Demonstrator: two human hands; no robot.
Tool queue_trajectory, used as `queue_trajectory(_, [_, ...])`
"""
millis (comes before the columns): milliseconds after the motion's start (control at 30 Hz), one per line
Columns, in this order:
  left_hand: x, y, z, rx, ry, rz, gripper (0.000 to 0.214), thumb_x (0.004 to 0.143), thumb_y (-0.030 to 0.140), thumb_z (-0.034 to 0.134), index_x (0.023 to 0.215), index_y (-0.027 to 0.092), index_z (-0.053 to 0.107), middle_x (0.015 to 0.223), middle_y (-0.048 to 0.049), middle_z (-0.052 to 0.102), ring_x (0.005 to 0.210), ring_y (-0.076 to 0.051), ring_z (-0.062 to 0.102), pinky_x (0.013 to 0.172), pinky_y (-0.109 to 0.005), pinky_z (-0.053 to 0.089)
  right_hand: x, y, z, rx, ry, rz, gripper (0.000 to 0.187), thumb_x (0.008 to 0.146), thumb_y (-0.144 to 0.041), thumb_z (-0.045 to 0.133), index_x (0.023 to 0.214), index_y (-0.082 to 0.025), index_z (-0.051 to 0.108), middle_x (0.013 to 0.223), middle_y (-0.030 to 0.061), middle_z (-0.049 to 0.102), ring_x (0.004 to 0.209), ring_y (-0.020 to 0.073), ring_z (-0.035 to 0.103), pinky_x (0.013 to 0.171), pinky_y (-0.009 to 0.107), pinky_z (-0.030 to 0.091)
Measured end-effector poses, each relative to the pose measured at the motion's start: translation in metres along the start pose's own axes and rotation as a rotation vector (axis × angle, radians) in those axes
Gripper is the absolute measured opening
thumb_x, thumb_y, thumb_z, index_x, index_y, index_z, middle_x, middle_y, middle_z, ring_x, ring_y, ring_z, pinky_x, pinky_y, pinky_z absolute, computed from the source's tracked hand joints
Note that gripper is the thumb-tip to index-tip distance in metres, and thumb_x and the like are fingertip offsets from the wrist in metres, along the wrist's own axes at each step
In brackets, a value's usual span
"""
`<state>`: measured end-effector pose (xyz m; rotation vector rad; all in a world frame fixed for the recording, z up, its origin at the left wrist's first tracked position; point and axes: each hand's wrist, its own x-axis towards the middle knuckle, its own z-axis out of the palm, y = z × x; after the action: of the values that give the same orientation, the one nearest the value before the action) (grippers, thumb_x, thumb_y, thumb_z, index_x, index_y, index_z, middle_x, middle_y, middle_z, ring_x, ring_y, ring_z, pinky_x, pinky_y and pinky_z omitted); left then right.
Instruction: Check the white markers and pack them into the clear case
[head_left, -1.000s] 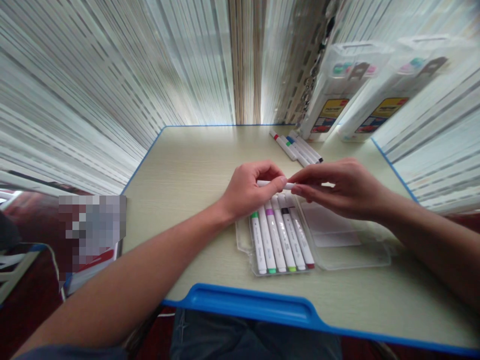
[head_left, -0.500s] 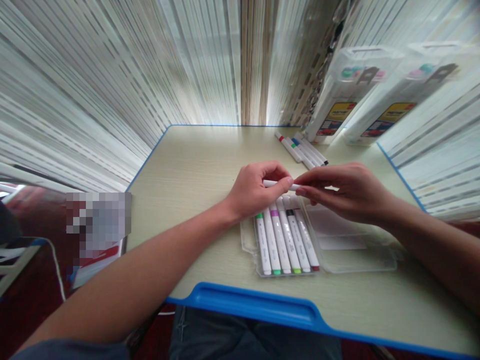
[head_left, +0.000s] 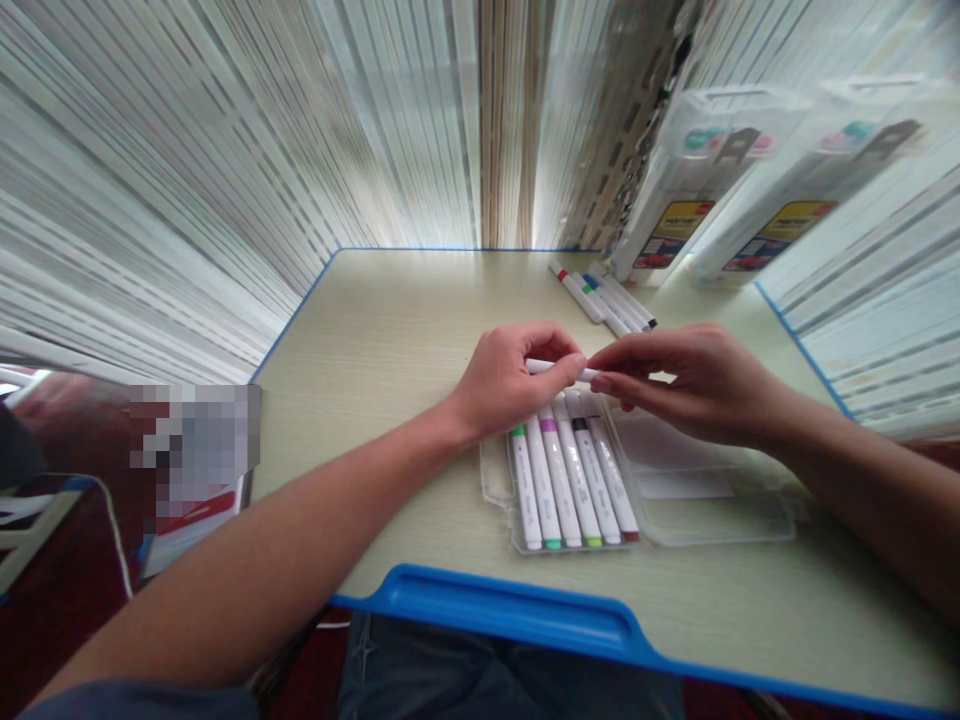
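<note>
The white marker lies level, crosswise, held between both hands just above the far end of the clear case, about mid-table and a little toward the right edge; only a short stretch of its white barrel shows between the fingertips, and its caps are hidden; the left hand pinches it between thumb and forefinger, the other fingers curled under; the right hand meets it tip to tip, its thumb and fingers pressed together on the marker's other end; the case lies open and flat near the table's near edge, its tray on the left holding a row of five markers side by side, white-barrelled with coloured bands, their length running from near to far, its lid folded out to the right under the right forearm; a raised blue lip runs along the near edge; at the far-right corner a few loose markers lie together, just beside two upright marker boxes; pale tabletop runs open from the left hand to the left edge and the far-left corner; hanging striped curtains close in along the left, far and right edges.
</note>
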<state>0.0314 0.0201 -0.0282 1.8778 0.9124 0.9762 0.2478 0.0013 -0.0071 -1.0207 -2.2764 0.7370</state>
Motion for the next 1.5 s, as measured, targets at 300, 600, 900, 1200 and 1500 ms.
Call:
queue_trajectory(300, [0.0000, 0.0010, 0.0008, 0.002, 0.001, -0.020, 0.015, 0.083, 0.027, 0.068, 0.076, 0.015, 0.071, 0.081, -0.0048, 0.074, 0.076, -0.014, 0.066, 0.063, -0.022, 0.048, 0.0002, 0.0018, -0.0005, -0.007, -0.030, 0.014, 0.024, 0.092, -0.039, 0.068, 0.095, -0.017, 0.075, 0.067, 0.0026, 0.071, 0.053, 0.0121, 0.062, 0.051, 0.023, 0.044])
queue_trajectory(600, [-0.0003, 0.0003, 0.0019, 0.028, 0.003, 0.003, 0.015, 0.084, 0.026, 0.066, 0.077, 0.014, 0.072, 0.081, -0.0050, 0.074, 0.074, -0.013, 0.064, 0.064, -0.022, 0.047, -0.0012, 0.0040, -0.0012, 0.015, -0.063, 0.052, 0.021, 0.093, -0.038, 0.067, 0.097, -0.018, 0.074, 0.071, 0.0026, 0.072, 0.055, 0.0125, 0.063, 0.051, 0.023, 0.046])
queue_trajectory(900, [-0.0028, 0.0039, 0.0031, 0.032, -0.036, 0.017, 0.013, 0.086, 0.022, 0.065, 0.078, 0.014, 0.071, 0.083, -0.0043, 0.076, 0.073, -0.013, 0.066, 0.066, -0.022, 0.048, -0.0007, 0.0019, -0.0031, -0.033, -0.092, 0.007, 0.023, 0.095, -0.040, 0.063, 0.092, -0.021, 0.075, 0.068, 0.0015, 0.072, 0.055, 0.0130, 0.062, 0.051, 0.024, 0.045])
queue_trajectory(1200, [-0.0021, 0.0017, 0.0028, 0.035, -0.051, 0.021, 0.012, 0.086, 0.023, 0.066, 0.079, 0.014, 0.072, 0.083, -0.0050, 0.076, 0.075, -0.014, 0.068, 0.069, -0.024, 0.050, -0.0002, 0.0018, -0.0032, -0.030, -0.097, -0.004, 0.022, 0.095, -0.039, 0.063, 0.091, -0.021, 0.075, 0.068, 0.0014, 0.072, 0.056, 0.0126, 0.062, 0.052, 0.024, 0.045])
queue_trajectory(1500, [-0.0022, 0.0013, 0.0034, 0.027, -0.079, 0.026, 0.013, 0.086, 0.022, 0.065, 0.079, 0.014, 0.071, 0.081, -0.0047, 0.074, 0.073, -0.012, 0.065, 0.067, -0.023, 0.048, -0.0003, 0.0003, -0.0051, -0.046, -0.102, -0.003, 0.023, 0.094, -0.039, 0.064, 0.086, -0.021, 0.075, 0.068, 0.0016, 0.073, 0.054, 0.0129, 0.062, 0.050, 0.024, 0.043])
